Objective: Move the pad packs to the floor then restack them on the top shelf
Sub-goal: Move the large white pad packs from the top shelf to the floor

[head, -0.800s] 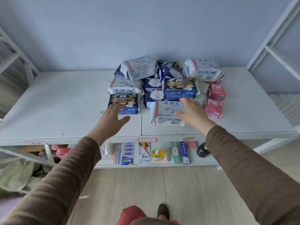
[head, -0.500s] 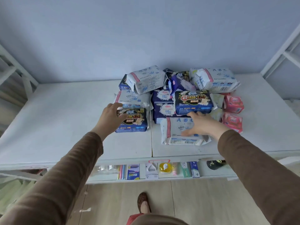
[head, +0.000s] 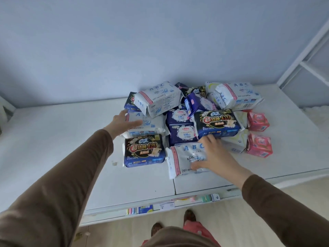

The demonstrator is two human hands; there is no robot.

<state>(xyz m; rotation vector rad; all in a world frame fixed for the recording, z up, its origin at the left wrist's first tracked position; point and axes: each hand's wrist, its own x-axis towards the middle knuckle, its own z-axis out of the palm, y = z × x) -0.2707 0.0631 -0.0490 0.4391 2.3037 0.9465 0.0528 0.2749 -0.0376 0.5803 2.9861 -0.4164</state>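
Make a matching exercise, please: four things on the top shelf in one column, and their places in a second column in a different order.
Things:
1. left hand
2. right hand
3. two pink packs
4. dark "420" pack at front left

Places:
A. at the right edge of the pile
B. on the white ABC pack at the front
C. in front of the white pack that the left hand reaches
D. at the left side of the pile, on a white pack

Pairs: 1-D, 2-B, 3-A, 4-C
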